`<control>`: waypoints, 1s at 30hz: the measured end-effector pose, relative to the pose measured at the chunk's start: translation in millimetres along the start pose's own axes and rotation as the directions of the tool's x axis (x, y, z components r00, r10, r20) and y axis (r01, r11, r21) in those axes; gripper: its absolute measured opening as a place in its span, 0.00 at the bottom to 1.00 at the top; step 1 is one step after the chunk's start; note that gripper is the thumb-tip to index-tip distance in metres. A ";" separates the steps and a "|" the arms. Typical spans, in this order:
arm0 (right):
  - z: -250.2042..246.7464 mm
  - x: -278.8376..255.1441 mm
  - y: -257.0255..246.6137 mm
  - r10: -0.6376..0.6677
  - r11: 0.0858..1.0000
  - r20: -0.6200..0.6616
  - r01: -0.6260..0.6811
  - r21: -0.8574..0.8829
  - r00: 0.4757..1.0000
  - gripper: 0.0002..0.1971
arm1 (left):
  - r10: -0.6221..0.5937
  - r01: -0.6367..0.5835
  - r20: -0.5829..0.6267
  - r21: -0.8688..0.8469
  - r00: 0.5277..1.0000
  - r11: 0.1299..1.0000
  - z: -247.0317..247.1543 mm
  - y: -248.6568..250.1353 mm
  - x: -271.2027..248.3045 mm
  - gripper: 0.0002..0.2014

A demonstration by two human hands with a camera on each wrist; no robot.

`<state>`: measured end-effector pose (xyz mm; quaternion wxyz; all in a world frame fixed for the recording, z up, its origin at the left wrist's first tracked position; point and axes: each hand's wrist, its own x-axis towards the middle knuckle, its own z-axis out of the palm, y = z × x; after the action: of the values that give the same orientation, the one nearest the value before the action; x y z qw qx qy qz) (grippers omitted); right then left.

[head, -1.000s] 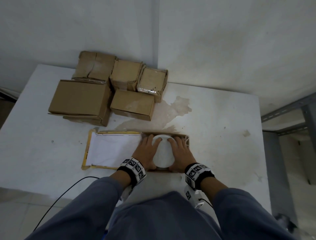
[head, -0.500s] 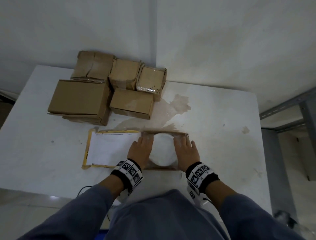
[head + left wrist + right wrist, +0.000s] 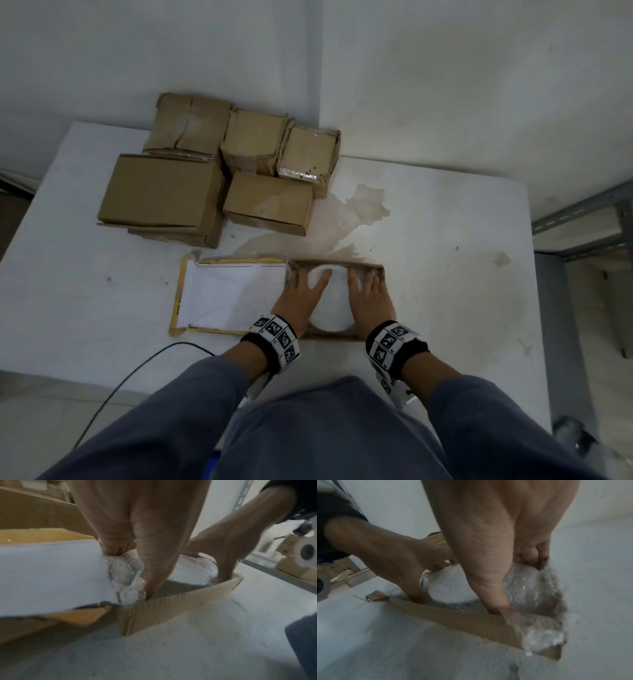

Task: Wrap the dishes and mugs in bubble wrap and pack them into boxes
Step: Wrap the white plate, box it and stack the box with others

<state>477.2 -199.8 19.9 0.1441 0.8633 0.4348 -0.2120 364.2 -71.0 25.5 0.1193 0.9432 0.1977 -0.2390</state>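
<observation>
A shallow open cardboard box (image 3: 337, 264) sits on the white table (image 3: 445, 291) right in front of me. Inside lies a round white dish (image 3: 334, 305) wrapped in bubble wrap (image 3: 532, 591). My left hand (image 3: 303, 294) presses the wrap down along the box's left side, with the thumb pushed into the near corner (image 3: 154, 582). On the right side my right hand (image 3: 368, 294) does the same, its fingers on bunched wrap (image 3: 532, 558). The box's white lid (image 3: 233, 294), edged in yellow tape, lies open flat to the left.
Several closed cardboard boxes (image 3: 164, 192) are stacked at the back left of the table. A brown stain (image 3: 359, 212) marks the middle. A black cable (image 3: 137, 373) hangs off the near edge. Metal shelving (image 3: 582, 222) stands at the right, with a tape roll (image 3: 307, 553) beyond.
A second ago both hands lay together on top of the dish. They have slid apart to the box's left and right sides and now push the wrap down there.
</observation>
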 end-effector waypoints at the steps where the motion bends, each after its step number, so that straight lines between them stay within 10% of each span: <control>1: 0.1 -0.3 1.2 -0.004 1.000 -0.002 0.004 -0.004 1.000 0.40 | -0.012 0.012 0.007 -0.047 1.000 0.999 0.5 -0.4 2.3 0.46; 13: -15.6 1.7 10.0 -0.079 0.996 0.020 0.080 -0.036 0.997 0.39 | 0.202 -0.225 -0.099 -0.378 0.974 0.898 -11.0 -28.5 -14.3 0.57; 16: -26.1 -0.3 25.2 -0.118 0.993 -0.016 0.118 -0.010 0.993 0.38 | 0.258 -0.316 -0.236 -0.252 0.937 0.915 -19.8 -41.6 -25.2 0.56; 30: -6.7 -10.5 31.3 -0.129 0.990 -0.071 0.124 -0.067 0.989 0.50 | 0.112 -0.119 0.069 0.114 0.991 0.986 -24.9 -25.6 -5.7 0.60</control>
<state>498.6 -222.4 33.0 0.1408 0.8365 0.5001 -0.1743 358.7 -42.0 46.3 0.0829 0.9505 0.1244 -0.2722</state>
